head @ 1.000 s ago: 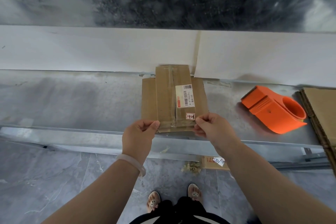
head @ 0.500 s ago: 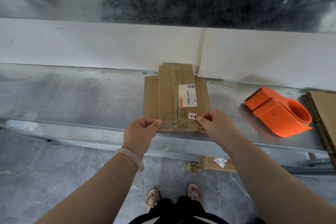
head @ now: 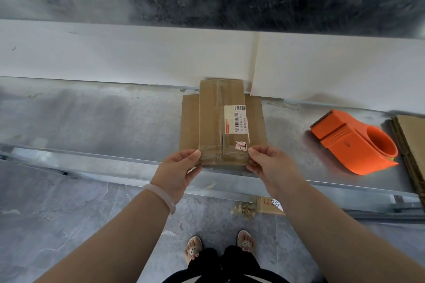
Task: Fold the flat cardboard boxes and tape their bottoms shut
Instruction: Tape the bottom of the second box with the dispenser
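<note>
The flat box (head: 213, 122) lies on the bench (head: 92, 117), its near end at the near lip. The left hand (head: 178, 167) and the right hand (head: 269, 165) each pinch a near corner. Old tape (head: 218, 158) may resist opening, so a hard pull could tear the box or drag it off.
</note>
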### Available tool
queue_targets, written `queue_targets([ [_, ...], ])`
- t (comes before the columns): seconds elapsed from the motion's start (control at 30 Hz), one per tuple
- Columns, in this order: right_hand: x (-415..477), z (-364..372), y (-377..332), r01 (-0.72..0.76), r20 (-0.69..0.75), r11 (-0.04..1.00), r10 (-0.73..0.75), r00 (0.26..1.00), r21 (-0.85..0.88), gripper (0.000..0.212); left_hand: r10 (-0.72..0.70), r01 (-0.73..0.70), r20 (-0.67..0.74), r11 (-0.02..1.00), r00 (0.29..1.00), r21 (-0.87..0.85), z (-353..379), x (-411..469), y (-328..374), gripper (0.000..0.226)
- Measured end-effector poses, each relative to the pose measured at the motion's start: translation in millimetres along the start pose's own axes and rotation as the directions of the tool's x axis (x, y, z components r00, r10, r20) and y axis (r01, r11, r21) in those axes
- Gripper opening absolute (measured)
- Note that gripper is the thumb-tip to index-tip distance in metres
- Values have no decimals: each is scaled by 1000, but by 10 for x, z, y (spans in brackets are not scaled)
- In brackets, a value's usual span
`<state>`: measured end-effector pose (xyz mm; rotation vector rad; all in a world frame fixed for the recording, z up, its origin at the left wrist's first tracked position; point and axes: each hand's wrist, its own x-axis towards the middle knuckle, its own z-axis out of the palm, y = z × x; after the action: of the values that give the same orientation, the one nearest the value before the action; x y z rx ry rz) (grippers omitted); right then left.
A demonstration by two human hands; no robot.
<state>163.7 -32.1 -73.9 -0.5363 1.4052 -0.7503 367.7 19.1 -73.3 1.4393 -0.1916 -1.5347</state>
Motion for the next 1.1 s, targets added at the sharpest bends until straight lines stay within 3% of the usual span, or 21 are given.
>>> queue_targets([
  [0.07, -31, 26, 42, -43, -2, 987, 44, 999, 154, 4, -22, 22, 0, 998, 1000, -56, -8, 6, -15, 6],
  [0.13, -63, 35, 74, -13, -25, 984, 17, 1000, 177, 7, 1, -2, -29, 998, 1000, -56, 13, -8, -14, 7],
  [0.2, -104, 14, 89, 104, -65, 994, -102, 993, 21, 15, 64, -64, -71, 998, 995, 5, 41, -28, -8, 9],
  [0.27, -160, -36, 94, 302, -54, 917, -326, 944, -260, 22, 219, -200, -83, 960, 972, 194, 50, -61, 4, 13],
  [0.3, -191, -65, 87, 430, -15, 807, -476, 879, -405, 23, 367, -324, -43, 866, 929, 379, 27, -75, 7, 14],
  [0.33, -209, -94, 82, 546, 36, 660, -620, 784, -516, 25, 534, -465, 57, 674, 844, 573, -3, -89, 14, 16],
  [0.37, -210, -121, 74, 636, 93, 507, -736, 671, -582, 26, 657, -577, 203, 421, 726, 700, -25, -99, 30, 21],
  [0.43, -162, -146, 59, 725, 230, 255, -836, 498, -639, 27, 705, -664, 489, -35, 513, 747, -34, -44, 44, 31],
  [0.47, -123, -144, 58, 745, 312, 150, -841, 442, -650, 28, 685, -660, 577, -184, 445, 728, -11, -6, 41, 33],
  [0.53, -31, -120, 91, 754, 457, -33, -813, 362, -656, 29, 654, -625, 662, -355, 366, 696, 31, 90, 0, 30],
  [0.63, 77, -118, 189, 752, 538, -145, -784, 309, -643, 27, 643, -607, 686, -406, 342, 683, 27, 196, -82, 31],
  [0.8, 168, -190, 281, 781, 566, -162, -777, 275, -603, 27, 576, -583, 768, -533, 280, 613, -73, 259, -72, 35],
  [0.9, 217, -207, 287, 817, 567, -109, -771, 291, -567, 27, 493, -577, 828, -606, 268, 548, -116, 303, 5, 35],
  [1.0, 220, -232, 295, 833, 579, -63, -748, 325, -550, 30, 442, -609, 844, -591, 305, 529, -175, 318, 6, 36],
  [1.1, 181, -245, 282, 827, 568, -15, -734, 373, -562, 32, 451, -682, 831, -496, 326, 538, -231, 295, -9, 37],
])
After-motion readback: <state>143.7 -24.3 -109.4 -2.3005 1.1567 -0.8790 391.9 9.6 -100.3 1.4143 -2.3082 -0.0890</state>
